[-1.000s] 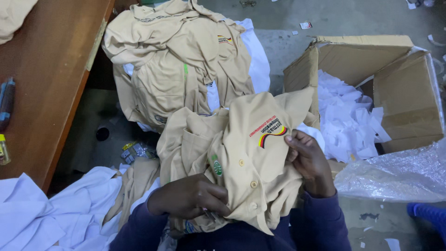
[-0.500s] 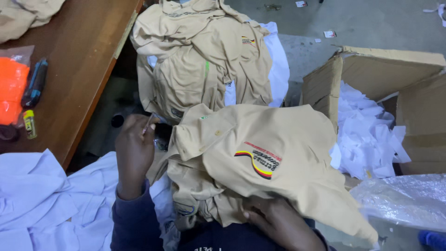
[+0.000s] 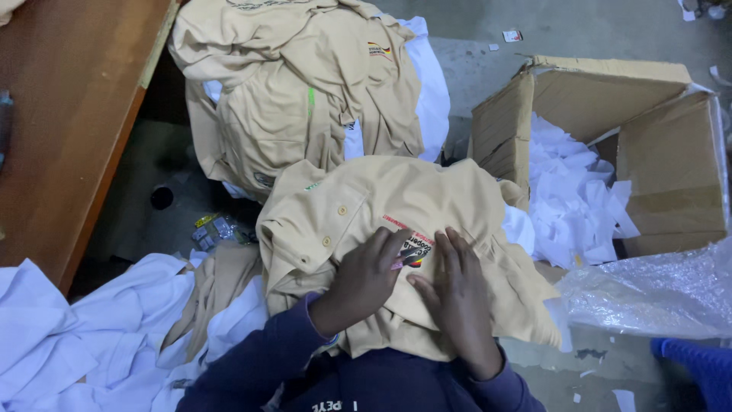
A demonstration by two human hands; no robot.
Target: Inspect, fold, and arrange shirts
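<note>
Beige polo shirt (image 3: 396,252) lies on my lap at six o'clock, both hands open, left hand (image 3: 364,281) and right hand (image 3: 456,299) flat on its chest badge (image 3: 415,246), best smoothed outward, gently.

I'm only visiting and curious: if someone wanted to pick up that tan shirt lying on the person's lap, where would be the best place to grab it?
Probably the collar end of the tan shirt, coming from the upper left. That part, near the buttons, lies bunched, raised and uncovered, so fingers could pinch it. The left hand and right hand lie flat on the middle by the printed patch, so that area is covered.
</note>
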